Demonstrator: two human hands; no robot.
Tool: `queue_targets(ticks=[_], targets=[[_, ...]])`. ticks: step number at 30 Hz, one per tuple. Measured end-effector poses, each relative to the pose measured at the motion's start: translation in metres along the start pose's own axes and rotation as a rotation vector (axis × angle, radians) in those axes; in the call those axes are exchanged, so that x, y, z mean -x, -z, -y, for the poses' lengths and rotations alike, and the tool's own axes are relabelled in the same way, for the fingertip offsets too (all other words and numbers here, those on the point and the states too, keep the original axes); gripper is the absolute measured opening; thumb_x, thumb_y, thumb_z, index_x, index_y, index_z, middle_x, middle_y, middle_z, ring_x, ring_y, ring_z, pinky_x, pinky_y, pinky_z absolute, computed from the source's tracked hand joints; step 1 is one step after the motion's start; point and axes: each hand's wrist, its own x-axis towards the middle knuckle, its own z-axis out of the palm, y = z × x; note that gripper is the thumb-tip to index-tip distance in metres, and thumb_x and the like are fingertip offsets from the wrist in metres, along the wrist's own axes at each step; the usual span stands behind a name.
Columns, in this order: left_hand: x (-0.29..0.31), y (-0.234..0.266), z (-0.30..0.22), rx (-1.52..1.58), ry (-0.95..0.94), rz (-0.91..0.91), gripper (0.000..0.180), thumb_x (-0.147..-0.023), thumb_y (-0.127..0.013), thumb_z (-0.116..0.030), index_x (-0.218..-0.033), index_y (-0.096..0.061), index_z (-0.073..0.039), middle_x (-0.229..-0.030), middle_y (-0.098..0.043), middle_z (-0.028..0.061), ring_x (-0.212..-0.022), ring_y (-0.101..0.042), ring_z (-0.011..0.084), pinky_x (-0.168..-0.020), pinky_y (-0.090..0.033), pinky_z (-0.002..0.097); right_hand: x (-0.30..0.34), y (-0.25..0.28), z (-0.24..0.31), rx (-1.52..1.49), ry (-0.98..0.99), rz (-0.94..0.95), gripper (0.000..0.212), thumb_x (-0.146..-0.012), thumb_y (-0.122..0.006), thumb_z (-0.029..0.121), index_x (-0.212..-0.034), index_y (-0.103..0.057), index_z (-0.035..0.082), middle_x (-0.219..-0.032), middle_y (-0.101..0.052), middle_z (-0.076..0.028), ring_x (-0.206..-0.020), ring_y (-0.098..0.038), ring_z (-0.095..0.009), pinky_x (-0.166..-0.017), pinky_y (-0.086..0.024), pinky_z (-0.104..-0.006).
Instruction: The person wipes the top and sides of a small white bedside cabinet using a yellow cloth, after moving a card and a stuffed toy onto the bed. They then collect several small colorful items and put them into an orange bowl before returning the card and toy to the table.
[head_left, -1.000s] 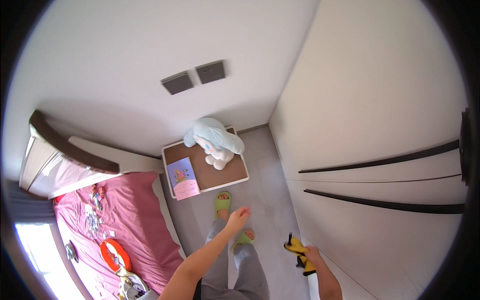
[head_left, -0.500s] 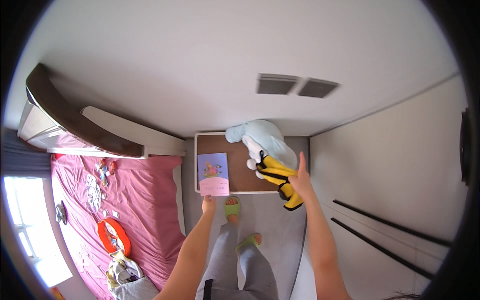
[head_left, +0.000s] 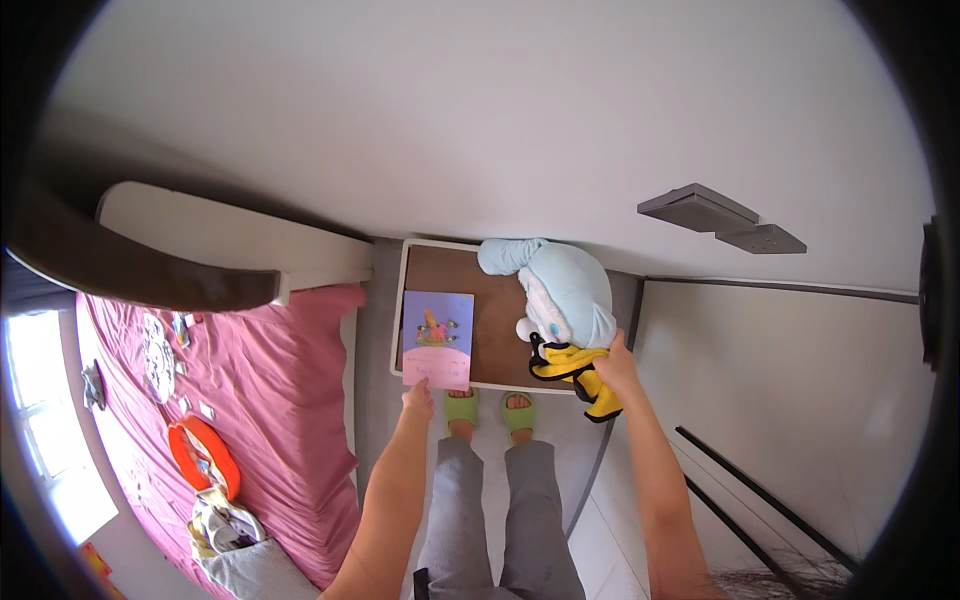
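Right slipper (head_left: 519,412) brought up level with left slipper (head_left: 460,406). Left hand (head_left: 418,397) at near edge of book (head_left: 438,335); whether grip pinches, cannot tell. Book covers tabletop (head_left: 497,325) rim, likely easing grasp. Plush toy (head_left: 572,285) rightward. Right hand (head_left: 617,370): grip clamped on yellow-black cloth (head_left: 575,362), against plush toy.

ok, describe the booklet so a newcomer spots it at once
Right of the pink bed is a brown-topped table with a white rim. The booklet lies on the left half, the left hand at its lower edge. It's flat, purple above and pink below, unlike the blue plush toy to its right.
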Motion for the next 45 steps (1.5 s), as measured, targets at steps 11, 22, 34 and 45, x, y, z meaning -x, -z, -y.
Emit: queue_targets(ticks=[11,22,34,45], targets=[[0.016,0.004,0.011,0.409,-0.176,0.282,0.038,-0.096,-0.061,-0.01,-0.132,-0.051,-0.018,-0.124,-0.057,0.0029,-0.109,-0.058,0.0209,-0.094,-0.05,0.0472,-0.004,0.001,-0.001,-0.02,0.1,0.011,0.07,-0.076,-0.055,0.012,-0.141,-0.031,0.003,-0.108,-0.065,-0.033,-0.105,-0.061,-0.05,-0.092,-0.047,-0.0515],[0.042,0.065,0.041,0.567,-0.325,0.36,0.032,-0.099,-0.055,-0.006,-0.129,-0.052,-0.018,-0.109,-0.066,0.004,-0.091,-0.069,0.022,-0.077,-0.06,0.041,0.038,0.004,0.016,-0.036,0.201,0.015,0.072,-0.075,-0.057,0.012,-0.144,-0.04,0.001,-0.116,-0.064,-0.032,-0.11,-0.062,-0.045,-0.094,-0.048,-0.0441],[0.143,0.198,0.025,1.007,-0.482,0.439,0.027,-0.1,-0.055,-0.004,-0.125,-0.054,-0.014,-0.112,-0.065,0.0046,-0.095,-0.067,0.0198,-0.081,-0.059,0.0422,0.177,0.039,0.122,-0.011,0.564,0.187,0.052,-0.074,-0.055,0.01,-0.126,-0.056,0.0,-0.09,-0.067,-0.028,-0.086,-0.066,-0.043,-0.076,-0.05,-0.0451],[0.091,0.396,-0.038,1.17,-0.493,0.171,0.035,-0.1,-0.056,-0.008,-0.132,-0.048,-0.018,-0.123,-0.06,0.005,-0.115,-0.06,0.0282,-0.097,-0.049,0.0529,0.317,-0.056,0.33,-0.028,1.11,0.338,0.035,-0.075,-0.053,0.004,-0.109,-0.056,-0.001,-0.074,-0.058,-0.026,-0.07,-0.063,-0.045,-0.06,-0.049,-0.0402]])
